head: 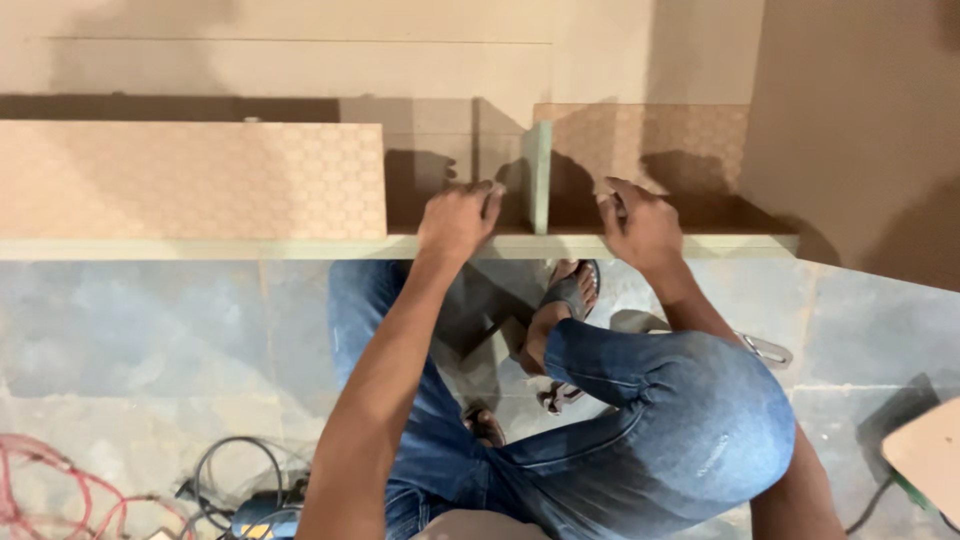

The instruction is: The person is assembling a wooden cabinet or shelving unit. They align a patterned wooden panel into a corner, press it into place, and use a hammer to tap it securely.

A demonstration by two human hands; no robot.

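I crouch on the floor in front of a low wooden cabinet frame with a pale green front edge [200, 249]. An upright pale green divider [540, 175] stands inside it. My left hand [456, 222] rests curled on the front edge just left of the divider, knuckles close to it. My right hand [642, 228] sits curled on the same edge to the divider's right. Something small and dark shows at its fingertips, too small to identify. The cabinet's brown inner floor [720, 212] lies in shadow behind both hands.
A patterned tan panel [190, 180] covers the cabinet's left part. On the grey stone floor lie red cable [60, 490], black cable with a power tool [250, 505], a metal hand tool [765, 350] by my right knee and a board corner [925, 450].
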